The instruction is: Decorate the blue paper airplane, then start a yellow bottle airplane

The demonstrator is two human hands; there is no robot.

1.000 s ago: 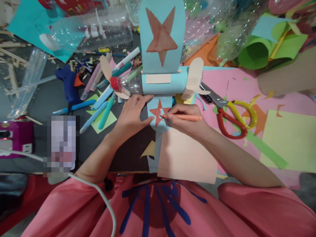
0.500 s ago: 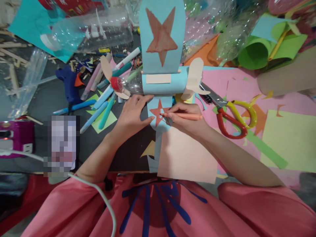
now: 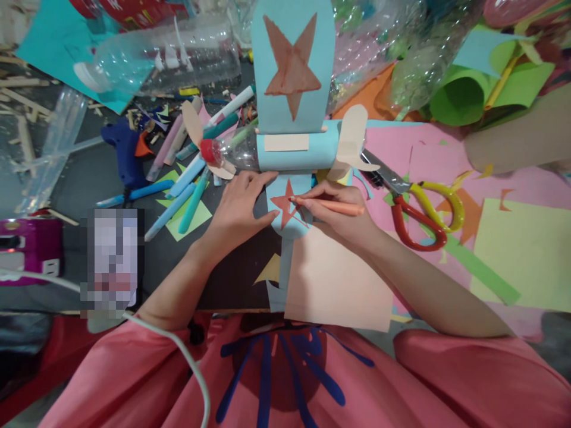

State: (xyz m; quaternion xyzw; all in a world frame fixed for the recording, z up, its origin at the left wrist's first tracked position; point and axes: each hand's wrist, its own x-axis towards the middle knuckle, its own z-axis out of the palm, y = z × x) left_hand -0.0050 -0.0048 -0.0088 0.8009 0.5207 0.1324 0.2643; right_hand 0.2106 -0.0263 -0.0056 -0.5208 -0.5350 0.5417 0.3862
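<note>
A toy plane made from a plastic bottle [image 3: 241, 148] lies across the table, wrapped in light blue paper [image 3: 285, 156], with a red cap at its left end. Blue paper wings stretch away from me and toward me. The far wing carries a filled brown-red star [image 3: 293, 65]; the near one has a smaller star [image 3: 285, 201], partly coloured in. My right hand [image 3: 343, 208] pinches an orange marker [image 3: 341, 207], its tip on the small star. With fingers spread, my left hand [image 3: 243, 205] lies flat at the near wing's left edge, thumb touching the paper.
Scissors [image 3: 428, 208] with red and yellow handles lie at right on pink paper. Loose markers [image 3: 182, 184] and a blue glue gun [image 3: 125, 151] are at left, beside a blurred-out phone [image 3: 116, 255]. Plastic bottles [image 3: 165, 56] fill the back. A white cable [image 3: 178, 345] crosses my lap.
The marker tip has shifted slightly up and left on the small star, and my right hand has moved a little with it. My left hand stays put.
</note>
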